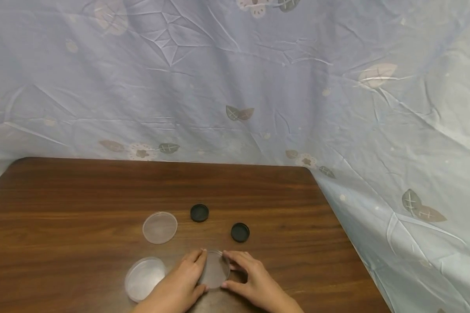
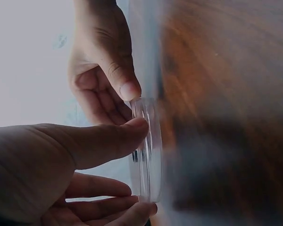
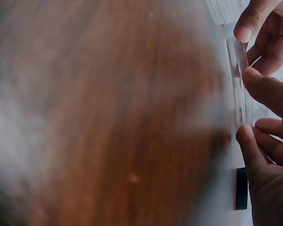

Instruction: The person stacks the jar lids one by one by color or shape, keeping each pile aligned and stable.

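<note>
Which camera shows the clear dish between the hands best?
The head view, because the clear dish shows its round face there. Both wrist views show it edge-on, partly covered by fingers.

Two round black caps top a wooden table beside leaf-patterned cloth.
</note>
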The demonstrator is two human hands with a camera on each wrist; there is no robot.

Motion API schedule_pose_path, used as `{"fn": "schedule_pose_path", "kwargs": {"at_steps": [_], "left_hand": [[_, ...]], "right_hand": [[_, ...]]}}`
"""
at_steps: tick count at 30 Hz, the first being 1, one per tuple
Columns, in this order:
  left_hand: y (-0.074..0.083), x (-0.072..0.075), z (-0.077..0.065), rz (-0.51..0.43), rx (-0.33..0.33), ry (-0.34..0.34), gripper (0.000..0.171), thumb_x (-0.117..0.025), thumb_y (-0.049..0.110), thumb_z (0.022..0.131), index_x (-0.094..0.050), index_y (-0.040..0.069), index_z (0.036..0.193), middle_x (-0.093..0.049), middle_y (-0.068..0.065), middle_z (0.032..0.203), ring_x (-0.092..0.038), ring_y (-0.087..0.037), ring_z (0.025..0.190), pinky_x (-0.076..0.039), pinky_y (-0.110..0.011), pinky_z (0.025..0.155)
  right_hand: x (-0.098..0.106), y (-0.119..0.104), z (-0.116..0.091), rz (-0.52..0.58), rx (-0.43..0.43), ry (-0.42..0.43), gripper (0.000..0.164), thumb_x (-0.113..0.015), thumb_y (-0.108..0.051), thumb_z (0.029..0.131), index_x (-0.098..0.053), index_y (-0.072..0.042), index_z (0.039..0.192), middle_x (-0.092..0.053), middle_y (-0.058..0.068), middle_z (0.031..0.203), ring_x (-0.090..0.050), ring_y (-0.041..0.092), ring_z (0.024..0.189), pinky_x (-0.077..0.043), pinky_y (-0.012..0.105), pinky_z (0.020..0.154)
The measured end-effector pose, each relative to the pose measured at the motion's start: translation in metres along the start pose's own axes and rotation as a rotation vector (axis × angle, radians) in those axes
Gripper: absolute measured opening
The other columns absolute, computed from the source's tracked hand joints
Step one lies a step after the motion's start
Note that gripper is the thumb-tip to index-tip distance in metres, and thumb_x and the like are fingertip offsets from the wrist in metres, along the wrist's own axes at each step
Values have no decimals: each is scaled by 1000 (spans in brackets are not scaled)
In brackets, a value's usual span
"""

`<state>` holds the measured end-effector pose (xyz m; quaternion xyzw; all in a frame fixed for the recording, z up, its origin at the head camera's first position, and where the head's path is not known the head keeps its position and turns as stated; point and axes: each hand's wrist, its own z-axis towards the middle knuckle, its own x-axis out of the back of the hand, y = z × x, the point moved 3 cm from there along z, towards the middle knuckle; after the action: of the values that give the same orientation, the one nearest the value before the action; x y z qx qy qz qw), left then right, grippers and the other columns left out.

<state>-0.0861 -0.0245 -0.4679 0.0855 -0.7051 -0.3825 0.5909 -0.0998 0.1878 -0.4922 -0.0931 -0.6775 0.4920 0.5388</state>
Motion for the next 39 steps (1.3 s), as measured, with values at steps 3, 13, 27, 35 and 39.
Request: {"fn": "schedule_pose_path", "kwargs": {"at_steps": [3, 13, 27, 35, 39], "left_hand": [[-1, -3, 0, -9, -4, -3, 74, -86, 14, 85, -51, -17, 143, -54, -36, 146, -54, -60, 131, -47, -72, 105], [-2, -7, 3, -2, 6, -10, 77, -87, 13, 84, -50, -16, 144, -54, -33, 146, -53, -61, 132, -48, -71, 105], [0, -12, 0, 51, -66, 28, 80, -88, 11, 81, -48, -20, 143, -54, -35, 141, -56, -51, 132, -53, -62, 103], [0, -12, 1, 13, -17, 10, 84, -89, 14, 81, -46, -19, 146, -53, -35, 143, -54, -51, 133, -52, -63, 104], [1, -11, 2, 2, 14, 6, 86, -90, 17, 81, -46, -18, 146, -52, -35, 146, -53, -52, 136, -50, -64, 106]], "right_hand": [[-1, 1, -1, 26, -11, -12, 66, -75, -34, 96, -52, -7, 151, -57, 11, 152, -59, 30, 136, -54, 19, 106], [-2, 1, -1, 6, -42, -17, 67, -76, -35, 96, -51, -9, 152, -56, 10, 151, -58, 28, 138, -54, 18, 106], [-4, 0, -2, 33, -62, -42, 70, -77, -35, 96, -48, -6, 153, -55, 11, 151, -56, 29, 140, -51, 17, 108], [-2, 1, -2, 44, -74, -51, 72, -76, -37, 96, -46, -7, 154, -53, 10, 152, -55, 29, 141, -51, 18, 110], [-2, 1, -2, 56, -75, -52, 72, -77, -35, 96, -46, -6, 154, -53, 11, 152, -54, 29, 141, -50, 18, 110]]}}
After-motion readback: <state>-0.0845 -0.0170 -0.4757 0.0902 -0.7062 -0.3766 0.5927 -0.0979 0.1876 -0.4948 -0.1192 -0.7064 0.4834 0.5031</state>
